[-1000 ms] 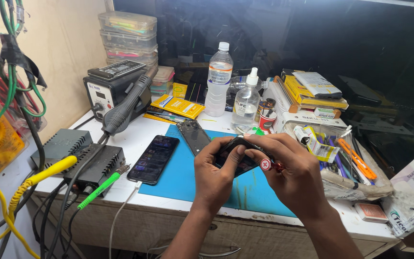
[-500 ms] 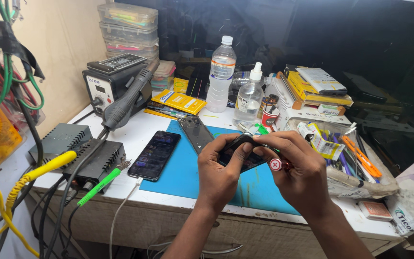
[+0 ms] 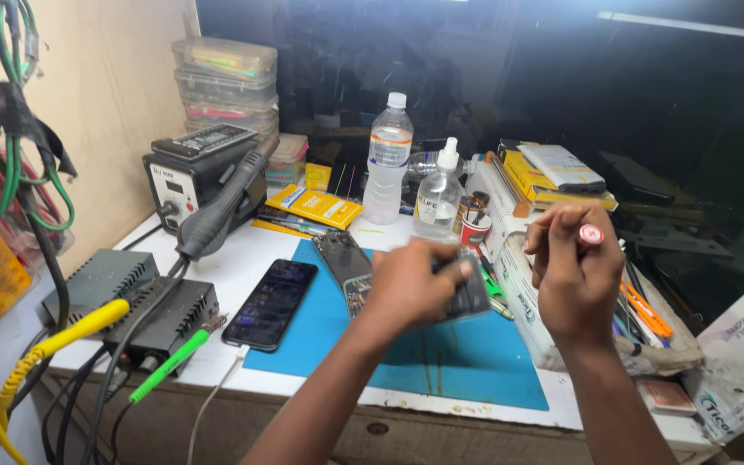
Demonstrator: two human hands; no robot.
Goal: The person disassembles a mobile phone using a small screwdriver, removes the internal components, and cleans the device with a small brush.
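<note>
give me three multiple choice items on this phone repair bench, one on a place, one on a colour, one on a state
1. Where does the dark smartphone lie?
A. left edge of the mat
B. on the storage boxes
C. in the right hand

2. What colour is the work mat?
A. red
B. blue
C. white

3. What is the left hand doing?
A. resting flat on the bench
B. gripping an opened phone
C. holding a bottle

Key: 1 A, the smartphone lies flat there. 2 B, the mat is blue. 3 B, the left hand clasps the opened phone; the right hand holds a red-capped tool.

Both hands raised, left hand (image 3: 411, 284) curled in a grip, right hand (image 3: 574, 271) pinched shut higher up.
</note>
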